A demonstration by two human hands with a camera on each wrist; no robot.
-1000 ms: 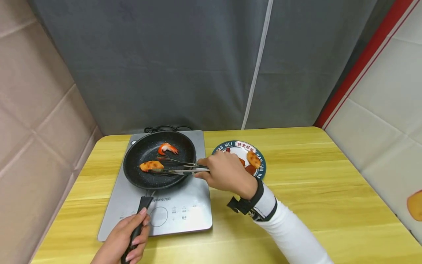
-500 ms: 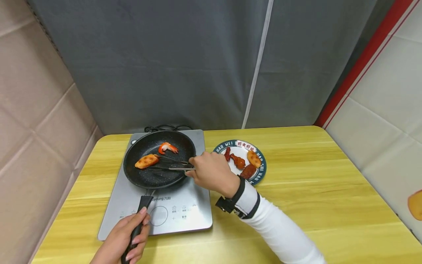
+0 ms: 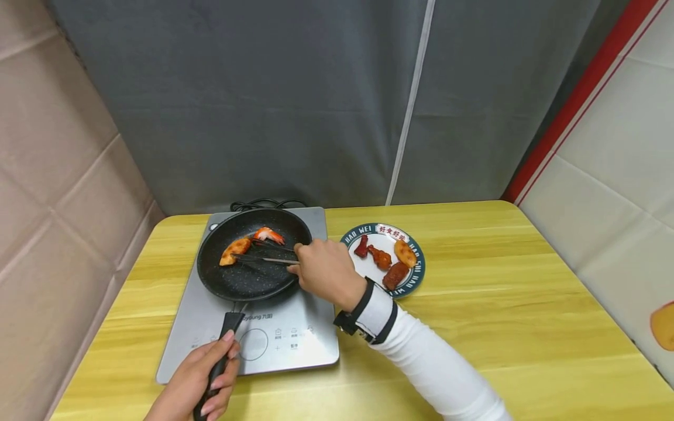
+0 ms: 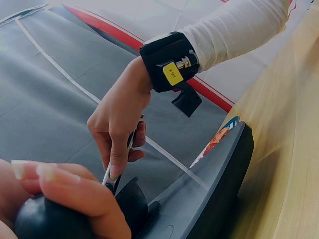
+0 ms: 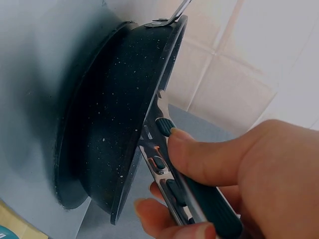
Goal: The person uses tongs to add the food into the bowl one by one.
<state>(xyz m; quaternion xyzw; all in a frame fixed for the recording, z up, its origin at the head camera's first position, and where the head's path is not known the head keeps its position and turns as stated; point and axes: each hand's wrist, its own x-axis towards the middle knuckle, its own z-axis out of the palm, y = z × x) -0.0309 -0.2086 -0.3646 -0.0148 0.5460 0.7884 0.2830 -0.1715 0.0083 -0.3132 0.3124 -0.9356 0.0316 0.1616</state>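
Golden-brown patty (image 3: 234, 250) lies in the frying pan (image 3: 258, 286), left of the head view's centre, beside a shrimp (image 3: 270, 235) and at the tips of tongs (image 3: 280, 261) the right hand (image 3: 327, 272) grips; the left hand (image 3: 197, 377) grasps the handle (image 3: 232, 322).

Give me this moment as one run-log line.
left hand: grips pan handle | right hand: holds tongs | pan: on cooktop, shrimp and browned piece inside | plate: four food pieces

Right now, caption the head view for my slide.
Left hand grips the black handle; right hand holds tongs reaching into the pan.
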